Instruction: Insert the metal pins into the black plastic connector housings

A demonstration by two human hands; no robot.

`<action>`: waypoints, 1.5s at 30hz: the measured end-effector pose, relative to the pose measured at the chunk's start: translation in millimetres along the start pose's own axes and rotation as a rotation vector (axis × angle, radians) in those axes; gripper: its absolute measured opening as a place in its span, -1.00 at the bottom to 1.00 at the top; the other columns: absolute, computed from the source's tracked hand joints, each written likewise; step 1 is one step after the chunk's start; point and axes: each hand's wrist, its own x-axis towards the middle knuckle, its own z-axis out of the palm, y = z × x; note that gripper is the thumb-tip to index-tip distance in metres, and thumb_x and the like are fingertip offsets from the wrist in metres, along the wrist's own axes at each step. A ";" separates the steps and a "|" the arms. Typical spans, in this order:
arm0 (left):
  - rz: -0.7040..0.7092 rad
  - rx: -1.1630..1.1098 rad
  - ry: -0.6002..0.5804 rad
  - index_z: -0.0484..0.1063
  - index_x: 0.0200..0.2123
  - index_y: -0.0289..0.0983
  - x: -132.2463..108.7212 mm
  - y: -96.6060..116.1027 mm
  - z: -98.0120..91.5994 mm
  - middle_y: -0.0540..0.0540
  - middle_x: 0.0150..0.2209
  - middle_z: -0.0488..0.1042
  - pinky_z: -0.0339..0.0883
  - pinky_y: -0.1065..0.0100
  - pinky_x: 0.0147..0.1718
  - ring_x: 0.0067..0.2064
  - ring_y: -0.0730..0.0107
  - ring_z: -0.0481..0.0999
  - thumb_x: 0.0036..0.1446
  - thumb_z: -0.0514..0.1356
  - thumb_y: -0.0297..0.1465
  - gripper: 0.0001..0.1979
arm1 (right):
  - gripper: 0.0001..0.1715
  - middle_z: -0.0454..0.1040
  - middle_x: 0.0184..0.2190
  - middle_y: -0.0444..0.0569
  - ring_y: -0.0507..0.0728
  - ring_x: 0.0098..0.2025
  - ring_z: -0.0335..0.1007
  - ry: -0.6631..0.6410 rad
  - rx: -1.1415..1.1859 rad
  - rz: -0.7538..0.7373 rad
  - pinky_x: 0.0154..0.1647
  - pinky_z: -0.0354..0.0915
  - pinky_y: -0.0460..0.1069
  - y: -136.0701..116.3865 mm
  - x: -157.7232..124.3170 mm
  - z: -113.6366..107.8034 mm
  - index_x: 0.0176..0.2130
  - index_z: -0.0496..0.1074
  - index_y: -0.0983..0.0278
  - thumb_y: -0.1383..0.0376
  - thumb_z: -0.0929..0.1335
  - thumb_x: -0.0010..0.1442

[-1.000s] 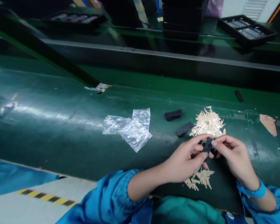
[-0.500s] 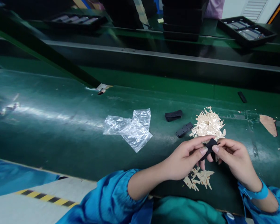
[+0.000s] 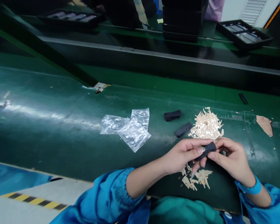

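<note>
My left hand [image 3: 185, 154] and my right hand [image 3: 231, 157] meet over the green belt [image 3: 60, 124], both pinching one small black plastic piece [image 3: 206, 150] between thumb and fingers. The piece lies nearly level, tilted up to the right. Just beyond my hands is a large heap of beige strips [image 3: 207, 125]. A smaller heap of beige strips [image 3: 196, 179] lies under my hands. Two more black pieces rest on the belt, one [image 3: 183, 129] near the big heap and one [image 3: 172, 115] farther back.
Crumpled clear plastic bags [image 3: 130, 127] lie left of centre. A small black part [image 3: 243, 98] sits at the far right, with a tan patch [image 3: 264, 124] on the belt. Black trays [image 3: 244, 34] and stacked black bins [image 3: 182, 18] stand across the raised rail.
The black piece has turned in my fingers from upright to nearly level. Both hands have shifted slightly toward me, and the view has tipped a little.
</note>
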 end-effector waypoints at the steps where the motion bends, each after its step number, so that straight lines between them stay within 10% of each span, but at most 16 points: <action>1: -0.003 0.015 -0.002 0.44 0.22 -0.32 -0.4 1.4 -0.8 0.01 -0.47 0.46 0.31 0.53 -0.61 -0.57 0.57 0.40 0.30 0.30 -0.16 -0.47 | -0.80 0.44 -0.48 -0.11 0.08 -0.47 0.34 0.027 0.009 -0.028 -0.48 0.29 -0.04 -0.6 0.0 -2.0 -0.38 0.55 0.22 0.24 0.60 0.10; 7: -0.034 0.089 0.022 0.41 0.02 -0.34 -2.7 8.2 -1.2 0.02 -0.44 0.50 0.30 0.54 -0.62 -0.61 0.60 0.42 0.32 0.26 -0.17 -0.62 | -0.90 0.42 -0.40 -0.09 0.09 -0.38 0.34 0.059 0.020 -0.215 -0.39 0.31 -0.04 -8.3 -1.9 -9.3 -0.24 0.56 0.19 0.39 0.51 0.22; 31: -0.071 0.153 0.005 0.47 0.01 -0.34 -2.6 9.5 -0.1 0.05 -0.47 0.44 0.14 0.48 -0.61 -0.62 0.61 0.29 0.31 0.23 -0.18 -0.63 | -0.90 0.41 -0.41 -0.12 0.07 -0.38 0.32 -0.031 0.048 -0.146 -0.37 0.26 -0.06 -5.6 -0.6 -10.4 -0.30 0.53 0.18 0.30 0.47 0.31; 36: -0.076 0.216 -0.002 0.36 0.05 -0.29 -6.5 20.8 -3.3 0.15 -0.54 0.22 -0.04 0.48 -0.57 -0.57 0.59 0.10 0.34 0.20 -0.19 -0.65 | -0.64 0.36 -0.49 -0.18 0.03 -0.45 0.25 -0.057 0.023 0.050 -0.46 0.19 -0.08 -1.1 4.4 -13.9 -0.45 0.39 0.23 0.19 0.58 0.15; 41: -0.097 0.459 -0.174 0.20 0.23 -0.28 -13.4 31.1 -2.2 0.13 -0.53 0.27 0.13 0.45 -0.50 -0.51 0.49 0.23 0.39 0.11 -0.29 -0.59 | -0.69 0.43 -0.55 -0.15 0.01 -0.53 0.23 -0.510 0.163 0.292 -0.53 0.16 -0.10 -2.6 7.2 -19.1 -0.31 0.61 0.28 0.08 0.56 0.15; 45: 0.153 0.990 0.106 0.28 0.29 -0.18 -17.0 34.0 0.6 -0.08 -0.24 0.55 0.33 0.35 -0.39 -0.37 0.39 0.45 0.39 0.11 -0.32 -0.57 | -0.69 0.46 -0.57 -0.11 -0.01 -0.54 0.27 -0.376 0.109 0.374 -0.53 0.23 -0.12 -1.6 19.2 -23.9 -0.36 0.66 0.30 0.09 0.55 0.17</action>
